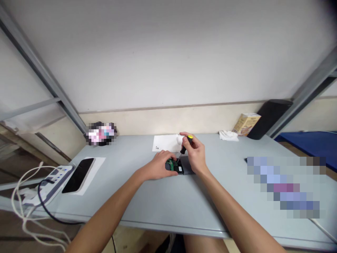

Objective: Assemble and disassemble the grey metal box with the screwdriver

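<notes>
Near the middle of the pale grey-blue counter (152, 200), a flat black device with an exposed green circuit board (171, 164) lies between the person's two hands. The left hand (161, 165) steadies it from its left side: the thumb lies along the near edge and the other fingers curl over the far edge, gripping the device between them. The right hand (195, 151) pinches a short screwdriver with a black and yellow handle (183, 150) between thumb and fingers. The screwdriver is tilted, its thin metal shaft slanting down to the left, with the tip at the board — whether it sits in a screw is too small to tell. A dark grey box-like piece (187, 166) adjoins the device on the right, partly covered by the right hand.

Just beyond the hands lies a white sheet of paper (164, 141) with a few tiny dark pieces (157, 147) near its left edge. On the left, a black-screened smartphone (79, 175) rests on another white sheet (94, 167), beside a white and grey power strip (52, 184) trailing cables. At the back right stand a yellowish cardboard carton (246, 123) and a black cylindrical object (270, 117) — the latter leaning — with a crumpled white tissue (228, 135) near the carton.
</notes>
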### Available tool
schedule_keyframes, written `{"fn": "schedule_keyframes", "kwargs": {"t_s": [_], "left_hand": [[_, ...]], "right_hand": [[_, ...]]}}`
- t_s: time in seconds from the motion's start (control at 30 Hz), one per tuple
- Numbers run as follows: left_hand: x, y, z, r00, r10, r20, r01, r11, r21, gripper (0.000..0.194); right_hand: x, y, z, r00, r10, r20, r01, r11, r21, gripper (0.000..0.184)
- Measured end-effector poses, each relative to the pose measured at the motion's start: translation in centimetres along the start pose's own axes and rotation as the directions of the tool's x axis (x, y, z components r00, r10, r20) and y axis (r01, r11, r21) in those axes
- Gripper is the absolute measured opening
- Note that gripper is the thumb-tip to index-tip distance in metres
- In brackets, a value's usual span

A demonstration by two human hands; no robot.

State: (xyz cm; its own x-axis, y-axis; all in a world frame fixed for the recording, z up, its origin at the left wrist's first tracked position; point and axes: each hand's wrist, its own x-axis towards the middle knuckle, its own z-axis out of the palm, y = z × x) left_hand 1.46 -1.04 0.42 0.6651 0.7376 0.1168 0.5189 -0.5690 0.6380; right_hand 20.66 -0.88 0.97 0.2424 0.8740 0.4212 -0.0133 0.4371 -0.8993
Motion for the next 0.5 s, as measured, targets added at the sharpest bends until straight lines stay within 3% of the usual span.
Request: {"fn": "schedule_keyframes", "kwargs": {"t_s": [0.27, 0.5], "left_hand": [[-0.04, 0.01, 0.04, 1.0, 0.01, 0.001, -0.01, 1.0, -0.009, 0.038], [-0.03, 0.1, 0.01, 1.0, 0.008, 0.005, -0.008, 1.0, 0.012, 0.037]], "right_hand": [[0.02, 0.15, 0.08, 0.999, -0.046, -0.006, 0.046, 0.998, -0.036, 0.031], [0.17, -0.39, -0.02, 0.998, 0.034, 0.06, -0.037, 0.998, 0.049, 0.041]]}}
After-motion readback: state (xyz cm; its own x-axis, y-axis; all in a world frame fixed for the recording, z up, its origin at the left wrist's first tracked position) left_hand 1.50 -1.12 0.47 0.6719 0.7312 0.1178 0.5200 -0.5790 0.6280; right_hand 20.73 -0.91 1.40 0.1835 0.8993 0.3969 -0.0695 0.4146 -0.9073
